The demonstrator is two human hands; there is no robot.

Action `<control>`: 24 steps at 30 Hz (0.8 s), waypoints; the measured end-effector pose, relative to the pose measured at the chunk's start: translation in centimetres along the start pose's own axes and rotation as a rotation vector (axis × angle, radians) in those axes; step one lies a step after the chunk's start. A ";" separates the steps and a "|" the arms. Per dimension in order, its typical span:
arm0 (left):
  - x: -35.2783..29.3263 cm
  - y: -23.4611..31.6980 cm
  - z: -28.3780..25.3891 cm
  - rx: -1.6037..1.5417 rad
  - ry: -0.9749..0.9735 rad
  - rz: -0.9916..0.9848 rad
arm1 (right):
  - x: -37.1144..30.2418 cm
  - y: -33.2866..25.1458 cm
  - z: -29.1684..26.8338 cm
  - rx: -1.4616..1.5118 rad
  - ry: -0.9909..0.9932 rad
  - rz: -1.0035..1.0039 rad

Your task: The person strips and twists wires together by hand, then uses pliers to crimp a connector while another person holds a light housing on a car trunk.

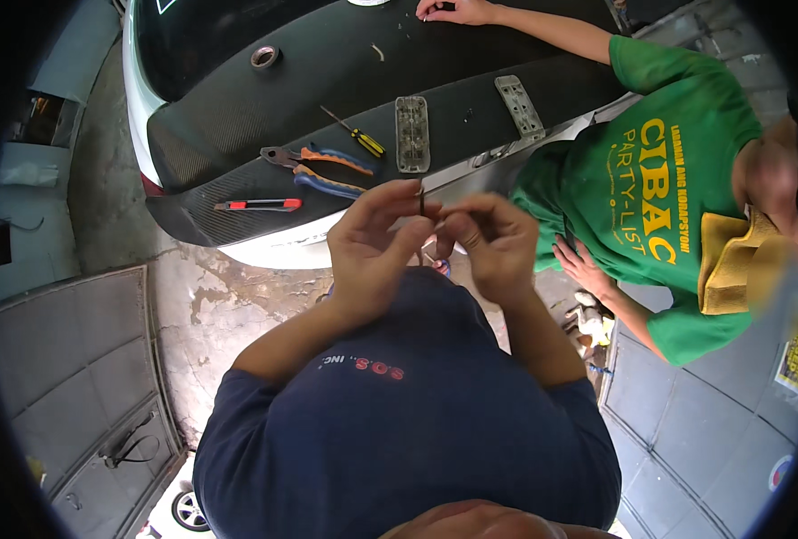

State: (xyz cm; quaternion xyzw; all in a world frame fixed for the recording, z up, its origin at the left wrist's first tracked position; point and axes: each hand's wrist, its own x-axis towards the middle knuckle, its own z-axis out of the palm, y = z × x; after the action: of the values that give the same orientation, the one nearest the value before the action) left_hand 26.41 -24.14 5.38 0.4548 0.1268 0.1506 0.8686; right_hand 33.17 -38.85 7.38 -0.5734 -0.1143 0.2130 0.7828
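In front of my chest, my left hand (374, 241) pinches a thin dark strip (421, 203), held upright between thumb and fingers. Its exact kind is too small to tell. Close beside it, my right hand (496, 244) has thumb and fingertips pressed together near the strip; what they grip is hidden and slightly blurred. Beyond my hands on the black car trunk lid lie large pliers (282, 158) with blue and orange handles, a yellow-and-black screwdriver (363, 139) and a red utility knife (260, 205). A clear rectangular plastic housing (412, 135) lies right of the screwdriver.
A second, similar plastic piece (518, 108) lies farther right on the trunk lid (327, 85). A roll of tape (265, 57) sits at the far left. At right stands a person in a green shirt (632, 171), one hand (453, 11) on the car. Grey metal gates (66, 359) flank the floor.
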 end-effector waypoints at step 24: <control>2.8 -7.6 -0.4 0.011 0.155 -0.149 | 15.9 0.4 -8.5 -1.409 -0.233 -0.437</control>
State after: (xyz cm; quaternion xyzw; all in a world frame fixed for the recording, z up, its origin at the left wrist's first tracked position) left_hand 29.97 -26.91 -1.36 0.4359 0.2281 0.1197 0.8623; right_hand 50.72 -38.58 3.23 -0.8772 -0.4174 -0.0118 0.2371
